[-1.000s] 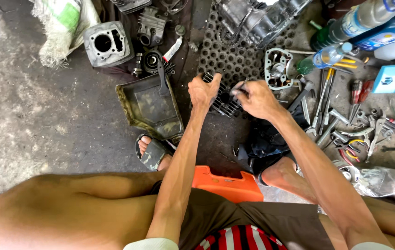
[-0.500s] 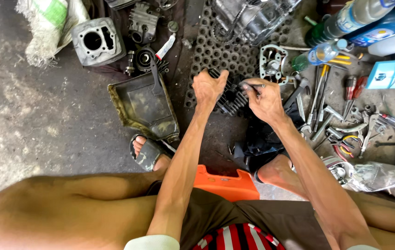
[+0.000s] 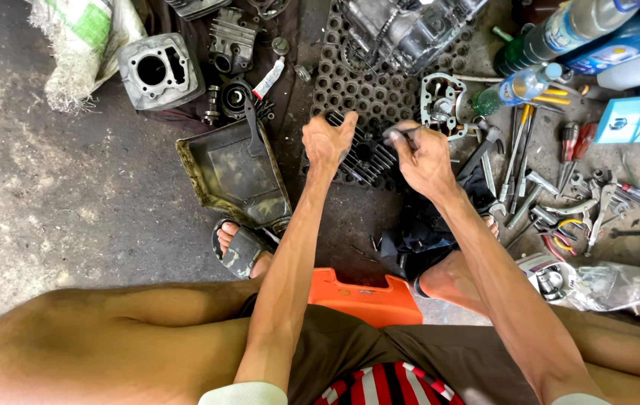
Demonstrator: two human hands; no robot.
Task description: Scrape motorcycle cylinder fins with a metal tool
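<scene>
On the perforated rubber mat point(image 3: 335, 90), below the engine crankcase point(image 3: 402, 30), lies the finned cylinder head point(image 3: 369, 159). The left hand point(image 3: 327, 141) clamps its edge, steadying it, while the right hand point(image 3: 426, 156) pinches a thin metal tool point(image 3: 399, 133) — mid-way through working on the head, it seems. Next calls for a firm hold and careful tool placement.

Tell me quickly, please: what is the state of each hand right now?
Left hand: closed, gripping the finned engine cylinder.
Right hand: closed, pinching a thin metal tool over the cylinder.
</scene>
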